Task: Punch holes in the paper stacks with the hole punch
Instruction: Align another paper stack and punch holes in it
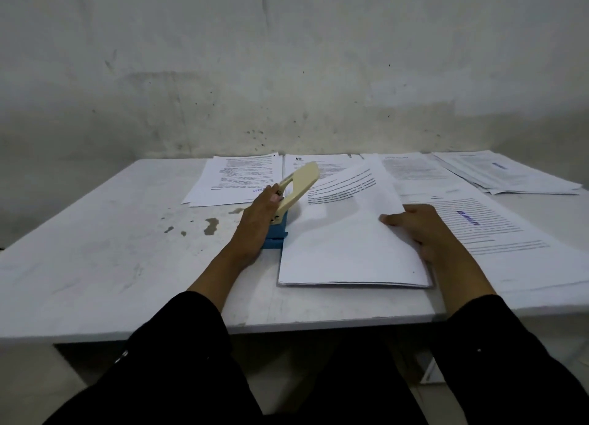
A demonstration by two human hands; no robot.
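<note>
Nearest the worktop's [95, 265] front edge lies the paper stack [344, 249], its left edge fed into the hole punch [287, 207] – thin sheets, light and floppy, likely to fan or slip unless pinned flat. The right hand [417, 230] does that on the stack's right side, fingers loosely spread and pressing. Left of the stack, the left hand [258, 220] curls round the punch's raised cream lever – rigid, best pressed near its tip. Beyond the punch, more printed sheets [236, 179] wait.
</note>
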